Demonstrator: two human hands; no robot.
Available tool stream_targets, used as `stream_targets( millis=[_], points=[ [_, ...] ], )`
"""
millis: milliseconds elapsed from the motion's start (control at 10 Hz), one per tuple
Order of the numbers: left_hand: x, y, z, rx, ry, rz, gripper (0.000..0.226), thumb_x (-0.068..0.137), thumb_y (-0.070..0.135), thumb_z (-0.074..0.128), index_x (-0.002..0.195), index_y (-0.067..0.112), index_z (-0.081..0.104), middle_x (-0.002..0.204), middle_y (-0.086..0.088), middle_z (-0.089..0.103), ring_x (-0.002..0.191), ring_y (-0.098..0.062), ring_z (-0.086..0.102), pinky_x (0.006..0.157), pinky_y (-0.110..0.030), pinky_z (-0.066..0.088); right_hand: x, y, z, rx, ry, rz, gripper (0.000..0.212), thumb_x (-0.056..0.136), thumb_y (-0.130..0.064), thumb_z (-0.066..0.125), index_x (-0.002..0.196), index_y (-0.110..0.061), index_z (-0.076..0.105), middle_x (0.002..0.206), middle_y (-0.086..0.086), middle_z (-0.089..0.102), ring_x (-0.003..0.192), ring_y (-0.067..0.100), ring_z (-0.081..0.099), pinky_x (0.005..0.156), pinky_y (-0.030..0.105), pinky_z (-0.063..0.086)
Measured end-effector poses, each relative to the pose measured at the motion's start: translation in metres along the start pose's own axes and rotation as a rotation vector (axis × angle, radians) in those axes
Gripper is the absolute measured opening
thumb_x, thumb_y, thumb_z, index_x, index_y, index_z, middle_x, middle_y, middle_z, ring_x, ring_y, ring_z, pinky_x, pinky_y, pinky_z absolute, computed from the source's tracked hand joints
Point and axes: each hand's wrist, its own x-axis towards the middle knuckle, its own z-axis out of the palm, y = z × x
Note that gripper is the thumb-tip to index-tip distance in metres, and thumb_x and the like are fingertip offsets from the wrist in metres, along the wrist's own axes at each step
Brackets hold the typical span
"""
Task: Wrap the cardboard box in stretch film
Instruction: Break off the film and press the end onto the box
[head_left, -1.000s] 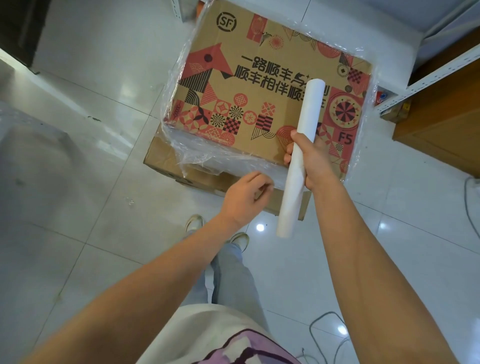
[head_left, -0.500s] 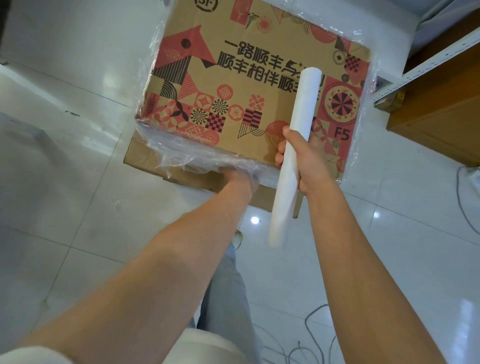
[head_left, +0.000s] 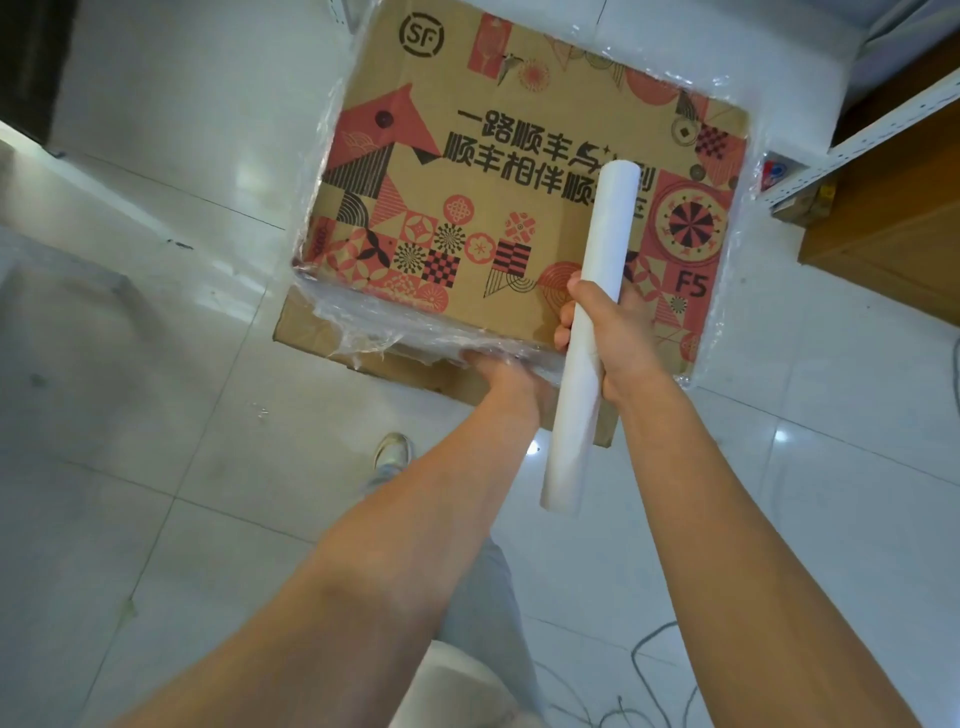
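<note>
Box (head_left: 498, 171), printed red and black, seen from above on second, plain box (head_left: 311, 332) on tiled floor (head_left: 156, 415). Film (head_left: 374, 325) bunched along near edge, loose film seen at both sides. Left hand (head_left: 493, 366) pressed at near edge under film, fingers hidden. Roll (head_left: 592, 332), white, gripped mid-length by right hand (head_left: 602, 338), held over box, tilted. Shoe (head_left: 392, 451) seen below. Cables (head_left: 649, 675) on floor, lower right. Wooden cabinet (head_left: 893, 228) at right.

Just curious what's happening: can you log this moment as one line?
right hand grips film roll | left hand at box near edge, on bunched film | box partly wrapped
</note>
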Motion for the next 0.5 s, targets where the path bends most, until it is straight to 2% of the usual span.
stream_targets(
  millis=[100,200,300,400,500],
  points=[
    [0.001,0.015,-0.01,-0.368,0.066,-0.097,0.058,0.101,0.035,0.033,0.151,0.013,0.013,0.157,-0.015,0.014,0.144,-0.034,0.014,0.113,-0.042,0.027,-0.003,-0.001,-0.002,-0.006,0.013,0.013,0.013,0.087,-0.015,0.063,0.096,-0.015,0.055,0.053,-0.001,0.054,0.041,0.013,0.05,0.045,0.023,0.046],
    [-0.001,0.036,-0.028,-1.189,-0.098,-0.477,0.063,0.103,0.009,0.029,0.146,0.007,-0.016,0.157,-0.02,0.006,0.143,-0.032,0.018,0.095,-0.019,0.04,0.002,-0.005,0.0,-0.04,0.041,-0.006,0.01,0.087,-0.014,0.063,0.094,-0.015,0.056,0.056,0.0,0.053,0.041,0.014,0.049,0.045,0.024,0.046],
    [-0.009,0.038,-0.035,-1.29,-0.168,-0.434,0.078,0.1,0.037,0.041,0.148,0.005,-0.011,0.158,-0.014,0.011,0.144,-0.027,0.018,0.11,-0.026,0.022,0.007,-0.008,0.002,-0.059,0.048,-0.006,0.009,0.086,-0.014,0.062,0.092,-0.016,0.056,0.054,-0.001,0.053,0.041,0.013,0.05,0.046,0.023,0.047],
    [-0.005,0.026,-0.038,-1.151,-0.163,-0.218,0.074,0.092,0.069,0.022,0.147,0.019,0.028,0.15,-0.01,0.035,0.136,-0.026,0.036,0.114,-0.038,0.026,0.008,-0.009,0.006,-0.073,0.069,-0.014,0.01,0.084,-0.013,0.063,0.09,-0.017,0.056,0.052,-0.001,0.053,0.04,0.012,0.049,0.045,0.022,0.046],
    [0.008,-0.002,-0.029,-1.389,-0.334,-0.225,0.076,0.092,0.07,0.014,0.147,0.02,0.031,0.152,-0.008,0.034,0.138,-0.025,0.034,0.117,-0.042,0.02,0.005,-0.01,0.011,-0.067,0.059,0.006,0.012,0.085,-0.014,0.062,0.094,-0.015,0.055,0.054,0.0,0.052,0.039,0.013,0.048,0.043,0.022,0.045]
  ],
)
